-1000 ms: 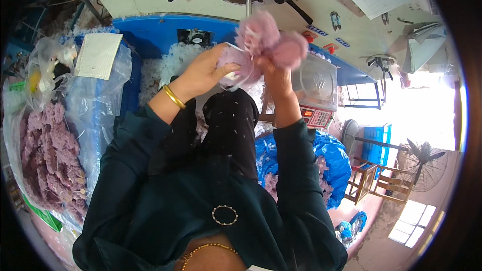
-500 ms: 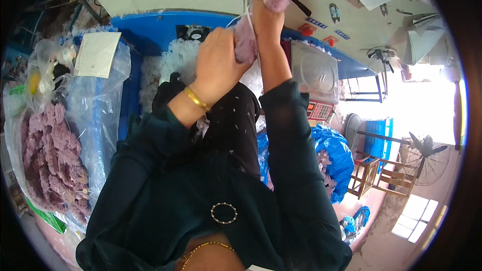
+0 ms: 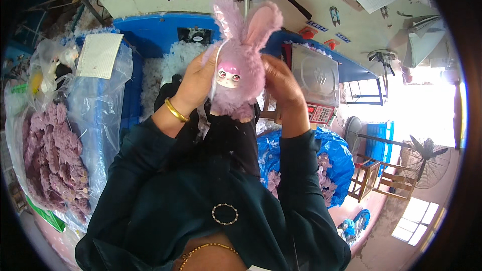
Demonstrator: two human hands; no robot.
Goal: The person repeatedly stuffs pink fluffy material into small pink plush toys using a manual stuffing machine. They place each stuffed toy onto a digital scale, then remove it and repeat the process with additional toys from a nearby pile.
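Both hands' fingers [image 3: 201, 78] flank the plush bunny [image 3: 238, 73].

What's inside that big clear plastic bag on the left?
The clear plastic bag holds a heap of purple plush pieces, packed against its lower left side. A white paper sheet covers its top, so anything beneath that is hidden.

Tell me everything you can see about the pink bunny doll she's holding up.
The plush bunny doll is fluffy pink-lilac fur with two upright ears, the right one showing a smooth pink inner lining. A small pale doll face with big eyes and pink fringe sits in the fur. It is held upright, face toward the camera, between both hands: the left hand grips its side, the right hand the other. A white strand runs down beside the face. It looks filled out.
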